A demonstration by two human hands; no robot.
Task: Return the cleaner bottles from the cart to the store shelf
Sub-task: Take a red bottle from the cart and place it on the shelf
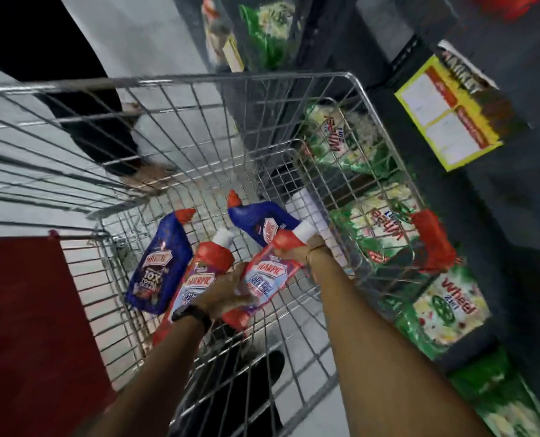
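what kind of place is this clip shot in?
Most likely a supermarket aisle. A wire shopping cart holds Harpic cleaner bottles, green Wheel detergent packs are stacked on dark shelving to the right, and a yellow price tag hangs off a shelf edge.

Green Wheel detergent packs [388, 234] beside a yellow shelf tag [445, 121]; another person's feet [148, 178], blurred, perhaps sandalled.

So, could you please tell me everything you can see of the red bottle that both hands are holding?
The red bottle looks like glossy plastic, with a white cap, red shoulders and base, and a pale label reading Harpic. It lies tilted in the wire cart, cap pointing away from the person. The right hand grips its neck; the left hand holds its lower body. Its neck overlaps a blue bottle; another red bottle lies beside it.
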